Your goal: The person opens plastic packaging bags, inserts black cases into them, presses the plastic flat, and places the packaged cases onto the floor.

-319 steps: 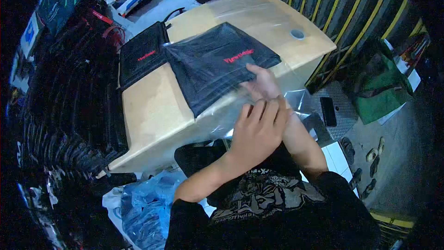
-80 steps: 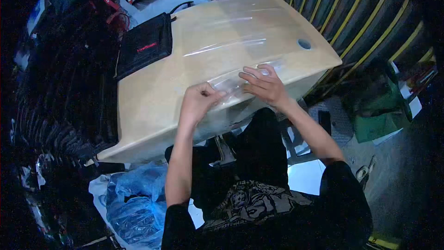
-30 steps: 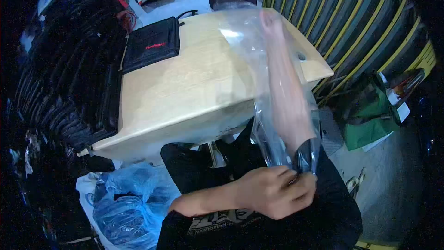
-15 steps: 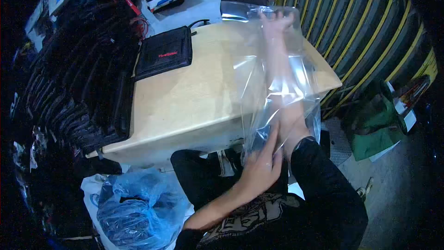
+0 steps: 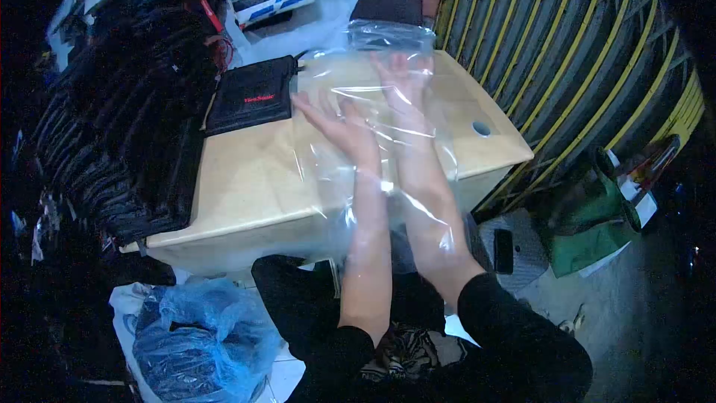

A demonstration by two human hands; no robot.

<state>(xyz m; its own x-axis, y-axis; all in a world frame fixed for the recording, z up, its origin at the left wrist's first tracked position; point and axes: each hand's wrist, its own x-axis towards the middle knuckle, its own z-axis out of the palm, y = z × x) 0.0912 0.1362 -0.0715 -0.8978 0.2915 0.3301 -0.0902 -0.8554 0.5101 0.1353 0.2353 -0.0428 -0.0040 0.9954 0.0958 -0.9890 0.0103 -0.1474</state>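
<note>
Both my hands are inside a large clear plastic bag (image 5: 385, 138), which is stretched along my forearms above the table. My left hand (image 5: 344, 130) has its fingers spread against the film, palm turned up. Farther forward, near the bag's far end, my right hand (image 5: 406, 83) also has its fingers apart inside the plastic. A flat black sleeve with red ViewSonic lettering (image 5: 250, 97) lies on the table to the left of my hands.
A tall stack of black sleeves (image 5: 127, 142) covers the left side of the pale wooden table (image 5: 246, 186). A blue plastic bag (image 5: 216, 343) sits below at left. At right are a phone (image 5: 503, 250) and a green bag (image 5: 593, 213). Beyond stands a dark chair (image 5: 388, 6).
My left hand has gone from the near end of the clear bag, by my right forearm, up into it beside my right hand. The bag has spread wider and shifted left.
</note>
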